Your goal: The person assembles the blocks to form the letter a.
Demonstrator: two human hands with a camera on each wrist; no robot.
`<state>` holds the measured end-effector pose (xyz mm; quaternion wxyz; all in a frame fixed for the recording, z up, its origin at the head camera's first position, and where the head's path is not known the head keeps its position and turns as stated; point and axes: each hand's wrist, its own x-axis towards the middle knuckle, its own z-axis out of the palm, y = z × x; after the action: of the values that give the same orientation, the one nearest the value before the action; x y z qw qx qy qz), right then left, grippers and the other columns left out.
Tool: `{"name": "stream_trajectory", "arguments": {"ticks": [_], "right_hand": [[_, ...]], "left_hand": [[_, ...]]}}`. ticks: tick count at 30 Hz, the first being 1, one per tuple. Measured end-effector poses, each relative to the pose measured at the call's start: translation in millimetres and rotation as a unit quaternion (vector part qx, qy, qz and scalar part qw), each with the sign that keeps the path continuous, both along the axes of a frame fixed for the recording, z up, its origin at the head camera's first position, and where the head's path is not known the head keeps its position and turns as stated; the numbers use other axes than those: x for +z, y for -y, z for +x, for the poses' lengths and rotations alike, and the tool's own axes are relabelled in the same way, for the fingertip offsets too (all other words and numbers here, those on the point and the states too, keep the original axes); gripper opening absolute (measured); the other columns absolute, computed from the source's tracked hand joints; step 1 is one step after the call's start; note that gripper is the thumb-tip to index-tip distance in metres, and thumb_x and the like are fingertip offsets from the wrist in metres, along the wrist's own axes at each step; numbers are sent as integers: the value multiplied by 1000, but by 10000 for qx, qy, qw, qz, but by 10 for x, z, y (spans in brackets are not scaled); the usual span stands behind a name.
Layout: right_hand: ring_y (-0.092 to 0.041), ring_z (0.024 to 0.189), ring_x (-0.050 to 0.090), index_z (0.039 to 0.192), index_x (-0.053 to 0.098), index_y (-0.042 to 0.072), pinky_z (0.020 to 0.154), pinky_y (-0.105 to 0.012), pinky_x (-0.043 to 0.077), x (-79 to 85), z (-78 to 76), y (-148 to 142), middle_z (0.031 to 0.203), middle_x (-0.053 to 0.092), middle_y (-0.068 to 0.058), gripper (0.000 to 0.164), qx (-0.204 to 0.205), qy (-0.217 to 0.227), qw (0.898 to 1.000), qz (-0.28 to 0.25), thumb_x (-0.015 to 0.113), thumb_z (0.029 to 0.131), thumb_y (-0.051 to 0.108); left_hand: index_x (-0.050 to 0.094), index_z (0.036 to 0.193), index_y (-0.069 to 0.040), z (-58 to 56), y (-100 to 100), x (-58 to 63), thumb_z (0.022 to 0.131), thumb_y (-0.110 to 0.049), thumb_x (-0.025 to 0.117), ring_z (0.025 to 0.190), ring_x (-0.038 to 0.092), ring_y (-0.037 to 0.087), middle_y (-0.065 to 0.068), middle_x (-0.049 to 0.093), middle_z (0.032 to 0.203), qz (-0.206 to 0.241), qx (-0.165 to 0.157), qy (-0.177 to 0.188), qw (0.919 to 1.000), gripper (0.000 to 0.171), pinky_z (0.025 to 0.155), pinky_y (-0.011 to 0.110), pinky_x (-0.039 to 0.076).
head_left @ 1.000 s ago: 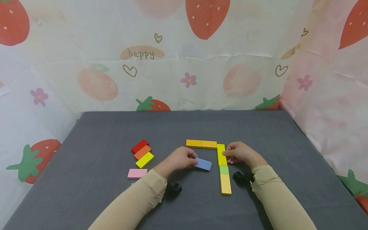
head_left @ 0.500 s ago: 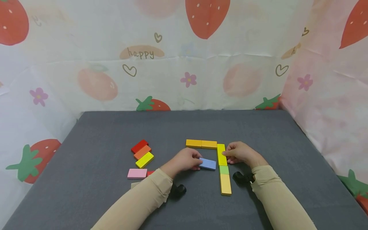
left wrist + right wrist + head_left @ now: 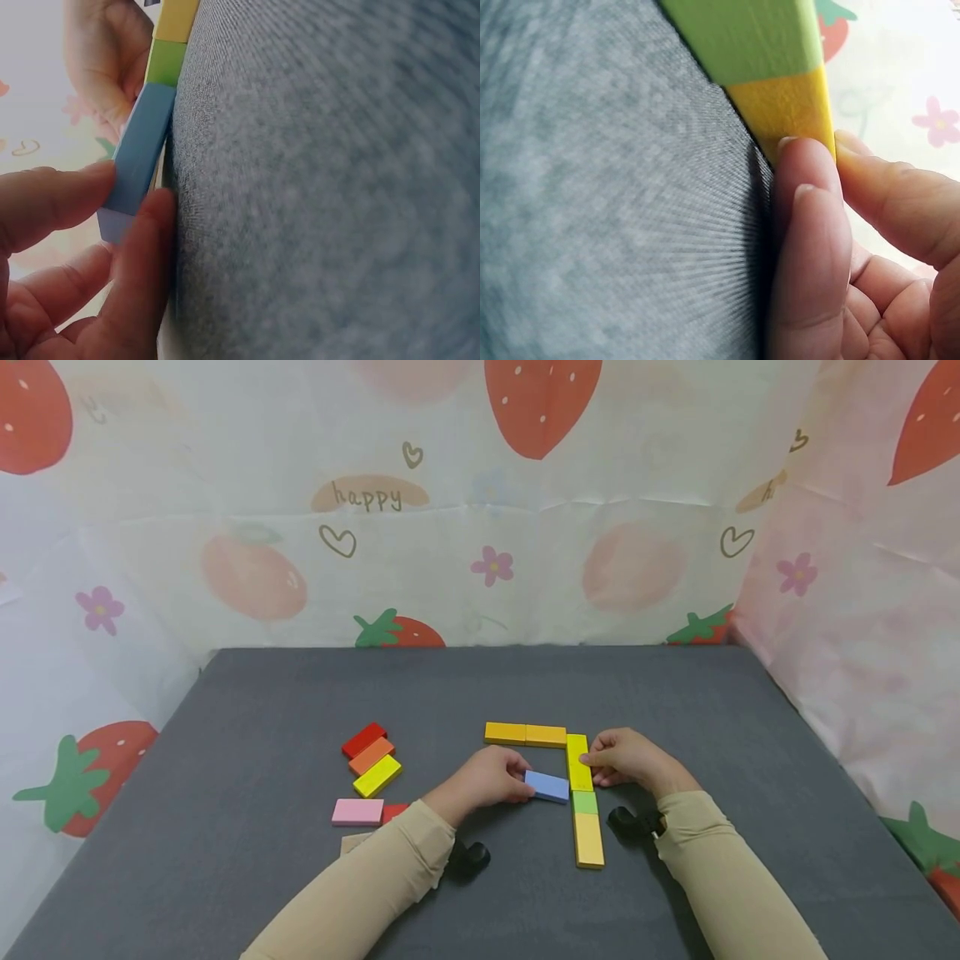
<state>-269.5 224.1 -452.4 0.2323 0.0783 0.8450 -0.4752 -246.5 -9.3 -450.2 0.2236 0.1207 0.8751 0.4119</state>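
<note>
My left hand (image 3: 487,778) pinches a blue block (image 3: 547,787) at its left end, thumb and fingertips on either side. The block's far end lies right at the row of blocks, near where the yellow and green ones meet. My right hand (image 3: 632,762) holds the upright-running yellow block (image 3: 576,768) from the right, its thumb on top and fingers (image 3: 814,255) along the side. Below that yellow block in the head view follow a light green block (image 3: 585,802) and a pale orange block (image 3: 588,841). Two amber blocks (image 3: 525,735) run leftward from the yellow block's far end.
At the left lie a red block (image 3: 364,740), an orange block (image 3: 371,756) and another yellow block (image 3: 377,776), side by side. Nearer are a pink block (image 3: 357,812), a second red block (image 3: 393,812) and a beige block (image 3: 354,842), the latter two partly behind the left sleeve.
My left hand has moved right with the blue block, bringing it up to the row. The right hand stays on the yellow block. The second red block and the beige block have come into view.
</note>
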Motion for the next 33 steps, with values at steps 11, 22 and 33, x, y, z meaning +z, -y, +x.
{"name": "stream_trajectory", "arguments": {"ticks": [11,22,33], "right_hand": [[-14,56,55,85,57,4,56,-24,50,9,-9,19,72,58,-7,19,-72,33,10000,60,66,84,21],[-14,56,55,85,57,3,57,-24,50,20,0,14,72,57,-7,19,15,20,10000,20,65,85,21],[-15,57,56,86,58,4,57,-25,50,3,-10,30,74,59,-8,19,-88,85,9998,136,65,85,21]], "left_hand": [[70,94,-12,17,-28,9,77,-18,73,62,53,11,-4,60,70,-481,-177,-463,9976,18,57,24,44],[69,94,-12,22,-38,19,77,-17,73,65,51,13,-4,59,72,-584,-187,-686,9958,19,59,24,43],[68,93,-13,11,-3,34,77,-17,72,68,53,13,-4,60,76,-436,-116,-636,9970,18,61,24,45]]}}
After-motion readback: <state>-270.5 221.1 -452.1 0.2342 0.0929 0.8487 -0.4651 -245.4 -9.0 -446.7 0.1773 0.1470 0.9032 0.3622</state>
